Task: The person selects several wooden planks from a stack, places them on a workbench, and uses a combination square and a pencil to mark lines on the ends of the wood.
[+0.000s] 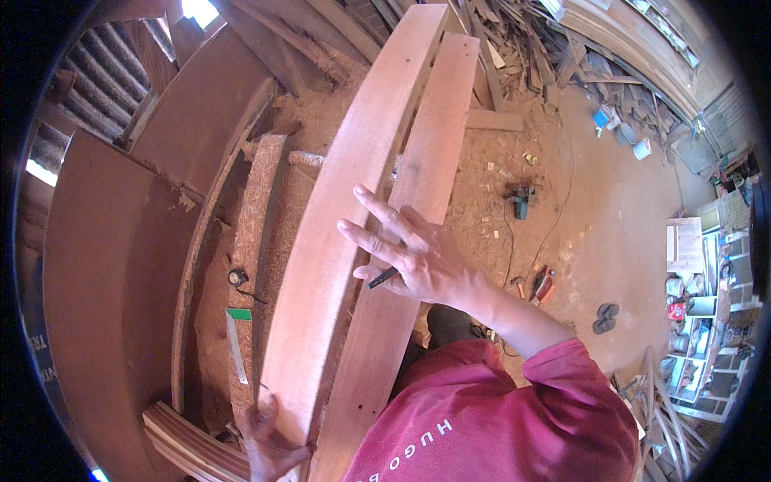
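Two long reddish planks lie side by side in front of me: a left plank (321,233) and a right plank (385,321). Over the planks is my right hand (418,253), its fingers spread and a black pen (383,278) tucked in by the thumb. Whether its fingertips touch the left plank is hard to tell. My left hand (269,442) grips the near end of the left plank at its edge, partly cut off by the picture's rim. A square with a green stock and a metal blade (237,345) lies left of the planks, near a round tape measure (238,277).
A sawdust-covered beam (261,185) runs along the left, before large brown boards (104,289). On the floor at right are a green power tool (521,201) with a cord, a hammer (519,287) and sandals (606,318). Scrap wood (522,56) is heaped at the back; shelves (695,345) stand far right.
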A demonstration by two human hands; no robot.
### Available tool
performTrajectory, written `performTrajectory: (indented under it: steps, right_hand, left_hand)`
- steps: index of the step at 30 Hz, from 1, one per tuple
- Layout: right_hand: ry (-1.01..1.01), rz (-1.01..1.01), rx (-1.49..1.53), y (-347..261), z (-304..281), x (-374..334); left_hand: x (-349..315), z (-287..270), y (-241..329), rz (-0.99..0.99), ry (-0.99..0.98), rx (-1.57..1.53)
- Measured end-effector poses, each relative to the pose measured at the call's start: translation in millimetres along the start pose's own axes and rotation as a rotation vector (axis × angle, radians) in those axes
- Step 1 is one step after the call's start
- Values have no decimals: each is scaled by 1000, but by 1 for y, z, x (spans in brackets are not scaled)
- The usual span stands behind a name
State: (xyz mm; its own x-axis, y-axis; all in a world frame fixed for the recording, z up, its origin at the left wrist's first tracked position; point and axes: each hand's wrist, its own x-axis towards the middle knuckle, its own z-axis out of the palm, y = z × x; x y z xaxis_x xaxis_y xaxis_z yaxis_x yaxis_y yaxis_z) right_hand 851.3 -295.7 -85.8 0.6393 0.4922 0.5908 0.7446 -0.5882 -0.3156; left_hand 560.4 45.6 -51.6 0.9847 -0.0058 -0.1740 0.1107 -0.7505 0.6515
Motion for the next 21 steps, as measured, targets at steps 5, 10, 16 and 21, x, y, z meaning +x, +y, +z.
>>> performTrajectory:
  steps: [5, 10, 16, 21]
  right_hand:
    - [-88, 63, -4, 1, 2, -39]
    - [-61, 91, 120, -1, 4, -75]
    - [-37, 85, 119, 5, 0, -95]
    - [-52, 120, 77, 8, -1, -102]
  left_hand:
    - [-23, 37, 4, -169, -149, 78]
    - [-41, 62, 7, -576, -139, -663]
    - [-30, 77, 45, -296, -61, -506]
    - [-15, 93, 67, -1046, 227, -1325]
